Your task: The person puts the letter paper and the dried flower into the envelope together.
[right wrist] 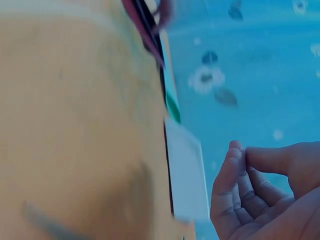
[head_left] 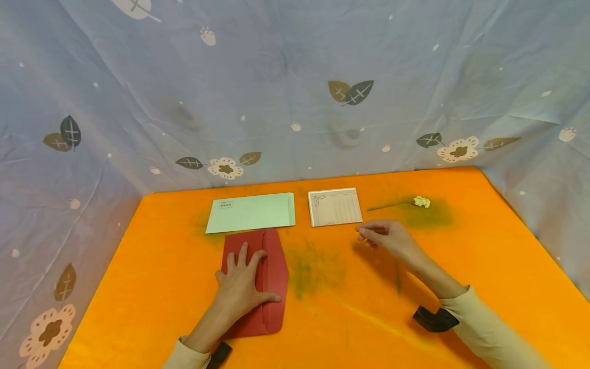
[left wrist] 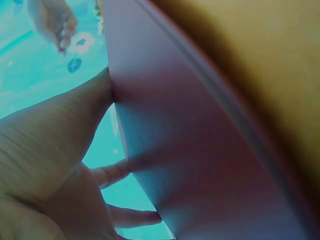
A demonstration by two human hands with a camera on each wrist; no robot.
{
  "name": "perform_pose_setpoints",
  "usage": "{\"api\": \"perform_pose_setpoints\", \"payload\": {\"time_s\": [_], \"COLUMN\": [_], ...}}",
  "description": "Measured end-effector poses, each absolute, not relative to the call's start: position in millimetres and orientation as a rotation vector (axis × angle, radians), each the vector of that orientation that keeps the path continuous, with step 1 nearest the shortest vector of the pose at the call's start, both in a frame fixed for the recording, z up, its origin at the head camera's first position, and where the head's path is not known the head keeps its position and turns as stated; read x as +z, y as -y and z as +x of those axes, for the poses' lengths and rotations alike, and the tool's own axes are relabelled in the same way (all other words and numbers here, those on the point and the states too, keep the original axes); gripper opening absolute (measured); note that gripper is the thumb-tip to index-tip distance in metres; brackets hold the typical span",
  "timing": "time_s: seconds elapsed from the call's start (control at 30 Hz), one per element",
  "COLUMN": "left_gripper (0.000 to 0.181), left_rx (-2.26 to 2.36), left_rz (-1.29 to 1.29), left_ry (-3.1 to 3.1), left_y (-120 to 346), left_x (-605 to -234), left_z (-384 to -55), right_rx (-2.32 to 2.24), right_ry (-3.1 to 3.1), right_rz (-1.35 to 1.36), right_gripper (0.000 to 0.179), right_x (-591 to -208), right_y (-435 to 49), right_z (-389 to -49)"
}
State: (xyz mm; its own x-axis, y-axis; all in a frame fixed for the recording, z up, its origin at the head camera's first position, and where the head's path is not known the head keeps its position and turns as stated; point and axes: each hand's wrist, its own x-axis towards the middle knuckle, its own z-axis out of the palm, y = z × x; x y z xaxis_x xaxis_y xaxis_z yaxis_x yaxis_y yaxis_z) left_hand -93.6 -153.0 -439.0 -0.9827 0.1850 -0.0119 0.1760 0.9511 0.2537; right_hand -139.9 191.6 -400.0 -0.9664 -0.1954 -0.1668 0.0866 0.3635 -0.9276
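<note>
A red envelope (head_left: 275,277) lies upright on the orange cloth, its flap extended to the right. My left hand (head_left: 239,289) rests on it with fingers spread, the thumb over the flap. In the left wrist view the thumb and fingertips touch the envelope's surface (left wrist: 190,130). My right hand (head_left: 384,237) hovers in front of a cream card (head_left: 338,207) with a printed corner ornament. Its fingers hang loosely curled, thumb against the index finger, and nothing shows between them in the right wrist view, where the card (right wrist: 186,170) stands beside that hand (right wrist: 265,185).
A pale green envelope (head_left: 253,212) lies behind the red one. Right of the card is a pale yellow flower (head_left: 421,202) on a thin stem. A thin dark green strip (head_left: 398,279) shows beside the right forearm. Patterned fabric (head_left: 286,102) hangs around the table.
</note>
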Motion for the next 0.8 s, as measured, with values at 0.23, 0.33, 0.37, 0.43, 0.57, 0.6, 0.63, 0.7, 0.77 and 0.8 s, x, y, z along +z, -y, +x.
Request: {"api": "perform_pose_setpoints", "payload": {"time_s": [0.23,0.33,0.37,0.43,0.57,0.6,0.63,0.7,0.77,0.8], "left_gripper": [0.101,0.101,0.101,0.101,0.101,0.101,0.101,0.101,0.101,0.101], "left_rx": [0.387,0.379,0.378,0.382,0.402,0.402,0.402,0.393,0.384,0.38], "left_rz": [0.28,0.287,0.288,0.29,0.285,0.284,0.285,0.288,0.292,0.294], "left_ry": [-3.068,-3.075,-3.076,-3.078,-3.072,-3.072,-3.072,-3.076,-3.08,-3.082], "left_y": [153,153,153,153,152,152,152,152,152,151], "left_x": [-440,-440,-440,-440,-441,-441,-441,-441,-441,-441], "left_z": [-94,-94,-94,-93,-93,-93,-93,-93,-93,-92], "right_rx": [-1.585,-1.48,-1.444,-1.361,-1.202,-1.165,-1.138,-1.093,-1.054,-1.046], "right_ry": [-2.397,-2.443,-2.459,-2.488,-2.495,-2.491,-2.484,-2.483,-2.502,-2.509], "right_rz": [0.025,0.042,0.05,0.072,0.105,0.106,0.104,0.094,0.074,0.066], "right_gripper": [0.044,0.042,0.041,0.04,0.04,0.041,0.042,0.043,0.043,0.042], "right_x": [-405,-409,-410,-412,-416,-417,-419,-420,-422,-423], "right_y": [-235,-248,-252,-259,-270,-271,-272,-271,-270,-269], "right_z": [-138,-135,-134,-132,-128,-128,-128,-127,-127,-128]}}
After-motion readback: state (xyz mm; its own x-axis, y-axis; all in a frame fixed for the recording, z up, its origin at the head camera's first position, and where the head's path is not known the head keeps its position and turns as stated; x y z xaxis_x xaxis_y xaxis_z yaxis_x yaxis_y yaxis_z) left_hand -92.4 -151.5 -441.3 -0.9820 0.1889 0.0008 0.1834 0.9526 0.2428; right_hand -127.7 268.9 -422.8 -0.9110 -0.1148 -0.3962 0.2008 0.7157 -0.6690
